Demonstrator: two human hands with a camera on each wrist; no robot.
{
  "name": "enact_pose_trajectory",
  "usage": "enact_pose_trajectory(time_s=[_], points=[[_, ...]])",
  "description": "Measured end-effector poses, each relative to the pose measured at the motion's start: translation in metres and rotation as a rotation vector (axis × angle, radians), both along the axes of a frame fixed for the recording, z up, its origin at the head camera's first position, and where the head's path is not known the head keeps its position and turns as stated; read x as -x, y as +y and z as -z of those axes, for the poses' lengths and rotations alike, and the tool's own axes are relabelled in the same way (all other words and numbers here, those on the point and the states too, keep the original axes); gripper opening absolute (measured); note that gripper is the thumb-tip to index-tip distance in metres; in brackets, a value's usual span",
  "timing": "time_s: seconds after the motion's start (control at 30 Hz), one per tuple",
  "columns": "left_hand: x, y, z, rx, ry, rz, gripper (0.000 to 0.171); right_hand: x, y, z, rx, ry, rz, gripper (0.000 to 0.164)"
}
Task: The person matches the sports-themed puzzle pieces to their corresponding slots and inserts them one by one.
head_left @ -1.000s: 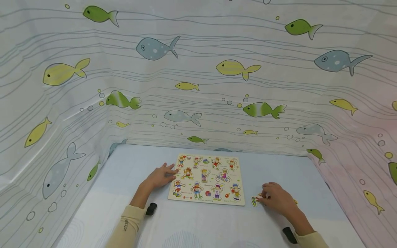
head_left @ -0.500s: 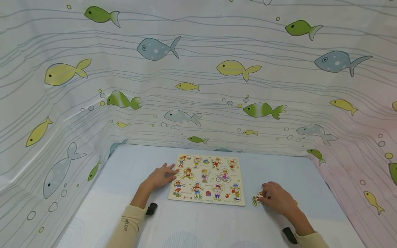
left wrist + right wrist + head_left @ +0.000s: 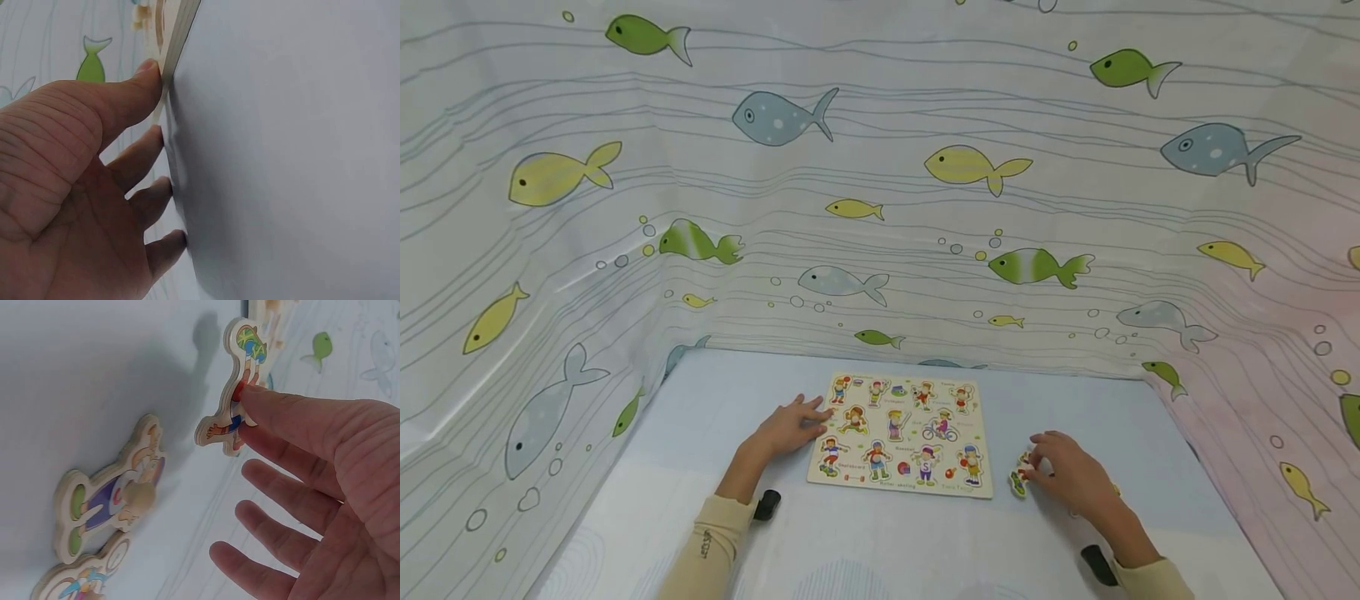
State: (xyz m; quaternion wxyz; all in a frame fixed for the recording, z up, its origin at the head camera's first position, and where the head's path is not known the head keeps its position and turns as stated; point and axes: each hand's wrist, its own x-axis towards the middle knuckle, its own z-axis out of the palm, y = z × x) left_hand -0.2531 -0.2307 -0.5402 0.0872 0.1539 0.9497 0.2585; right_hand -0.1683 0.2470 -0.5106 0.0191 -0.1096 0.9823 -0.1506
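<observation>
My left hand (image 3: 790, 429) lies beside a wooden picture puzzle board (image 3: 852, 466), its thumb (image 3: 140, 87) at the board's left edge and its other fingers spread on the table. Between thumb and index finger, my right hand (image 3: 1067, 475) pinches a flat wooden puzzle piece (image 3: 228, 415) shaped like a child with green footwear. The piece's shadow falls apart from it on the table, to the right of the board. Its head end is partly hidden by my fingers. The other right-hand fingers extend loosely.
Below the right hand lie more loose pieces: a purple-clad figure (image 3: 97, 509) with a round wooden knob (image 3: 139, 497), and a cyclist piece (image 3: 81, 578). The head view mostly hides them behind the hand. Fish-patterned sheeting (image 3: 887, 242) surrounds the pale table (image 3: 865, 542).
My right hand has risen slightly, and the piece between its fingers has turned more upright. My left hand stays in place at the board's edge.
</observation>
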Motion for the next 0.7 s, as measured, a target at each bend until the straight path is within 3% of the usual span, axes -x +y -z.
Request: enact_pose_trajectory(time_s=[0.33,0.7], points=[[0.0,0.0,0.0,0.005,0.008,0.0,0.037,0.005,-0.008,-0.009,0.005,0.102,-0.069,0.017],[-0.001,0.001,-0.002,0.005,0.005,0.003,0.036,0.012,-0.035,-0.015,0.031,0.146,-0.132,0.016]])
